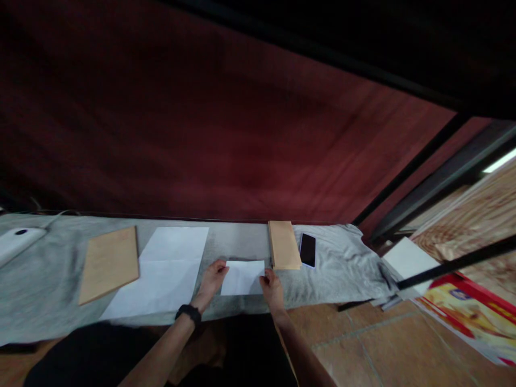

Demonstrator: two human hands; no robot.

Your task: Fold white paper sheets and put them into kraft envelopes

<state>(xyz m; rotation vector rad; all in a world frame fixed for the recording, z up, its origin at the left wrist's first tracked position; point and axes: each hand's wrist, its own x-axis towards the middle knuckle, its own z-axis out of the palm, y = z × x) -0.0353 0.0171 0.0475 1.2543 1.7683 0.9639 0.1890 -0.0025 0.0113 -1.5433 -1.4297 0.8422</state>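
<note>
Between my two hands is a small white sheet of folded paper (pixel 243 278), lying low over the grey cloth. My left hand (pixel 213 278), with a black band on its wrist, pinches the sheet's upper left corner. At the right edge, the thumb and fingers of my right hand (pixel 272 287) close on the paper. A larger white sheet (pixel 169 274) with a crease across it lies flat to the left. Just beyond my right hand rests a stack of brown envelopes (pixel 284 244).
A brown envelope pile (pixel 109 263) overlaps the large sheet at left. A phone (pixel 308 250) lies right of the envelopes. The grey cloth (pixel 338 269) covers a narrow surface against a dark red panel (pixel 242 134). A colourful box (pixel 471 312) stands on the tiled floor at right.
</note>
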